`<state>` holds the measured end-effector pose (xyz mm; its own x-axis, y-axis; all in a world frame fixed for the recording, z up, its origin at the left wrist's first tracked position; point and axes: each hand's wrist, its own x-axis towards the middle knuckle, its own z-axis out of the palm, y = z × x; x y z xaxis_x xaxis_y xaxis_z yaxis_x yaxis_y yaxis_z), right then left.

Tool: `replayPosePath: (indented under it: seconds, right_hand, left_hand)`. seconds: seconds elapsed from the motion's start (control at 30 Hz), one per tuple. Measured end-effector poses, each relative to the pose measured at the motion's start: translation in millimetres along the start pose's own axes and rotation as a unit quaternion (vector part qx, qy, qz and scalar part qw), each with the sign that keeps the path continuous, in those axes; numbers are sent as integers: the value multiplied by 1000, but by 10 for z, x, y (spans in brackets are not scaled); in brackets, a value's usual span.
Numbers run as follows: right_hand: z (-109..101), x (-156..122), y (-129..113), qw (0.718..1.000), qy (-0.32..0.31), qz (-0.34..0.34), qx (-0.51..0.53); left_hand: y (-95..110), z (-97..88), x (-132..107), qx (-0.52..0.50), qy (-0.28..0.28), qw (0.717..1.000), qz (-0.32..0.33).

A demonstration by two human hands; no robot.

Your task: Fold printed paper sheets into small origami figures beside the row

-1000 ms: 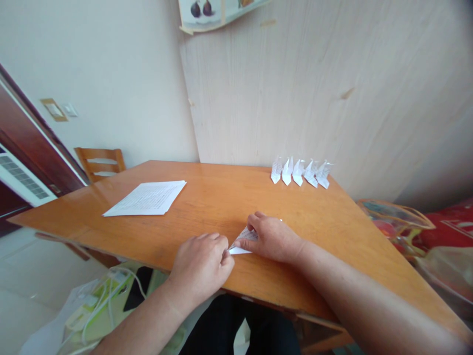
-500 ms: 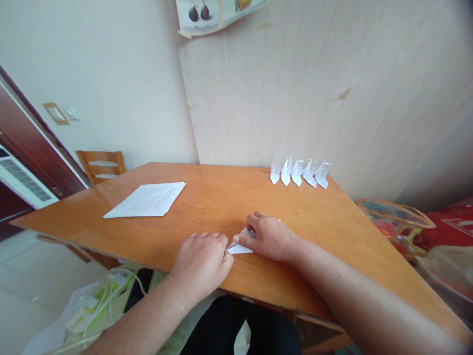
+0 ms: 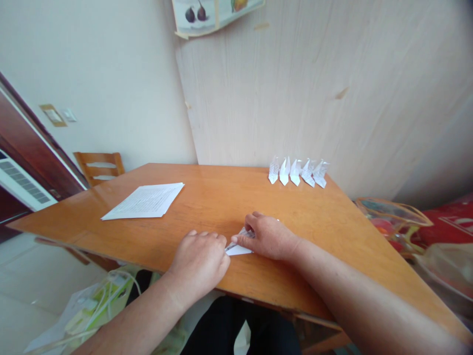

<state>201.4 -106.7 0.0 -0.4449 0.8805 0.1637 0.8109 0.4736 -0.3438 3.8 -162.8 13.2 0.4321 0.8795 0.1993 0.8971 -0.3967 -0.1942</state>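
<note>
A small folded piece of printed paper [image 3: 239, 248] lies on the wooden table [image 3: 207, 207] near its front edge. My left hand [image 3: 199, 259] is curled, its fingertips pinching the paper's left tip. My right hand [image 3: 269, 237] presses down on the paper's right part with bent fingers and covers most of it. Several finished folded paper figures [image 3: 297, 172] stand in a row at the table's far edge against the wall.
A stack of printed sheets [image 3: 145, 201] lies on the table's left side. A wooden chair [image 3: 98, 165] stands behind the table's left end. A plastic bag [image 3: 92, 308] sits on the floor at lower left. A clear bag with red contents [image 3: 402, 224] is at the right.
Both hands stay on the folded paper; the left fingers have shifted slightly along its tip. The view has tilted a little.
</note>
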Motion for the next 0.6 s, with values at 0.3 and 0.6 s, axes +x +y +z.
replayPosePath:
  seconds: [0.3,0.6]
  right_hand:
    - [45,16,36,1000,-1,-2,3]
    - [33,12,31,1000,-7,0,-6]
  left_hand:
    - [31,-18,11,16,-27,999,32]
    - [-24,13,-46,-20,-28,999,-19]
